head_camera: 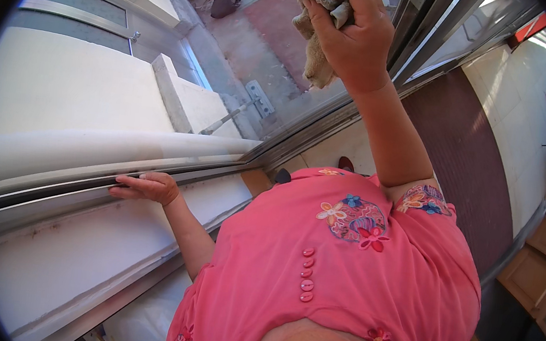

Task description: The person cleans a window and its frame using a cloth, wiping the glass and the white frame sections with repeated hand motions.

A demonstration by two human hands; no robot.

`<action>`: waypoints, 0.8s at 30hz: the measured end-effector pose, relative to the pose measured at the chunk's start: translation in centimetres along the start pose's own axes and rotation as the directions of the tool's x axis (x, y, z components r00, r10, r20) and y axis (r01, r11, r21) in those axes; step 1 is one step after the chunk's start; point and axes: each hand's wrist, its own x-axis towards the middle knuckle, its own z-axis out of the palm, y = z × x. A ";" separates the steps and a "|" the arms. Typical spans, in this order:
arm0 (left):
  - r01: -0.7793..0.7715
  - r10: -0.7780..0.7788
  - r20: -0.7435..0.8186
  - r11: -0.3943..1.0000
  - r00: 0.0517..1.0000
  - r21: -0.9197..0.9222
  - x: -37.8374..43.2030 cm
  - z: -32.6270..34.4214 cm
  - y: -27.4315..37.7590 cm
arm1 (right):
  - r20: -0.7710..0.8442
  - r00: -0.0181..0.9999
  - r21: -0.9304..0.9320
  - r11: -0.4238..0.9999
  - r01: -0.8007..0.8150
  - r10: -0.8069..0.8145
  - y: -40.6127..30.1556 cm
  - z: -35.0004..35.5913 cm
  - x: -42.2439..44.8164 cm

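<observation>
My right hand (359, 37) is raised at the top of the view, its thumb and fingers pinching a bunched beige terry cloth (318, 58). The cloth hangs in front of a glass pane; whether it touches the glass I cannot tell. Lower at the left, my left hand (149, 187) rests with extended fingers against the metal window frame (76, 189), holding nothing. Below that hand runs a white window sill (88, 221) with some dark smudges.
Outside lie a dark bag (227, 2), a mop with a pale flat head (260, 99) and a white wall (73, 79). Metal door frames (425, 31) stand beside my right arm. Behind it is a dark red mat (454, 154); wooden cabinet doors (533, 278) are at right.
</observation>
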 end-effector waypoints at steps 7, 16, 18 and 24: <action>0.017 -0.017 0.054 1.000 0.998 -0.003 -0.2 -0.1 0.1 | 0.180 0.982 -0.052 0.998 -0.041 0.050 4.3 -0.9 -9.1; 0.026 -0.026 0.036 1.000 0.999 0.001 -0.5 0.1 -0.1 | 0.063 0.986 0.021 0.988 0.152 -0.153 1.9 -0.2 -1.2; 0.039 -0.040 0.045 0.999 0.998 0.019 -0.5 0.0 -0.1 | -0.057 0.958 -0.097 0.956 0.276 -0.282 0.7 0.4 2.3; 0.020 -0.021 0.031 0.999 0.999 0.026 -0.4 0.2 -0.1 | 0.051 0.961 -0.021 0.962 0.272 -0.271 2.8 0.1 -3.1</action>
